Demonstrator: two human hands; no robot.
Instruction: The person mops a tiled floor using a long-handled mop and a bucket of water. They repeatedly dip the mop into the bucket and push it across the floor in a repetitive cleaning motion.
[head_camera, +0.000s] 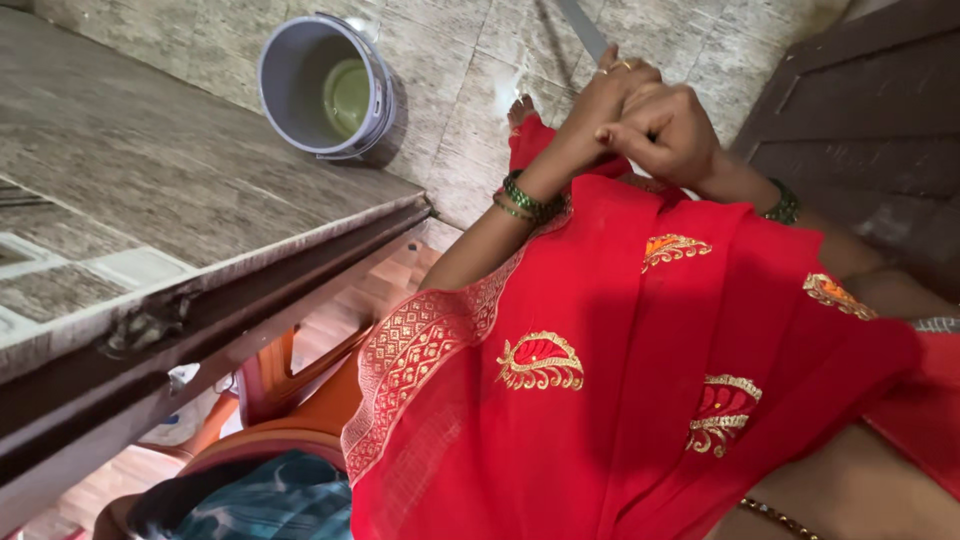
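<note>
I see both hands clasped together above the red embroidered cloth (620, 350), left hand (600, 105) and right hand (670, 130) closed around a thin grey bar (583, 28). Its long axis runs up and away from the cloth, toward the tiled floor. A loose hold could let it slip.

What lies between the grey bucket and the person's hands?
In the head view, only bare tiled floor lies between the grey bucket and the clasped left hand and right hand.
</note>
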